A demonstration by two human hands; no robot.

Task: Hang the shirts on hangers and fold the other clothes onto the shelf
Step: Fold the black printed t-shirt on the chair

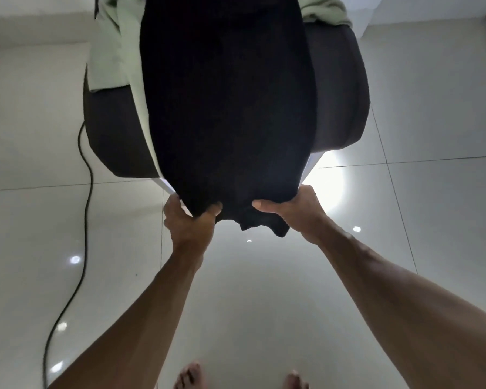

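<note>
A black garment (227, 108) hangs stretched out in front of me, filling the upper middle of the head view. My left hand (190, 220) grips its near edge on the left, fingers curled under the cloth. My right hand (292, 209) grips the same edge on the right, thumb on top. A bunched bit of black fabric droops between the two hands. A white edge (167, 188), whose nature I cannot tell, shows along the garment's left side. A pale green garment (115, 49) lies behind it on a dark seat.
A dark grey upholstered seat (340, 94) stands behind the black garment. A black cable (83, 220) runs over the glossy white tiled floor (432, 220) on the left. My bare feet (191, 376) show at the bottom edge.
</note>
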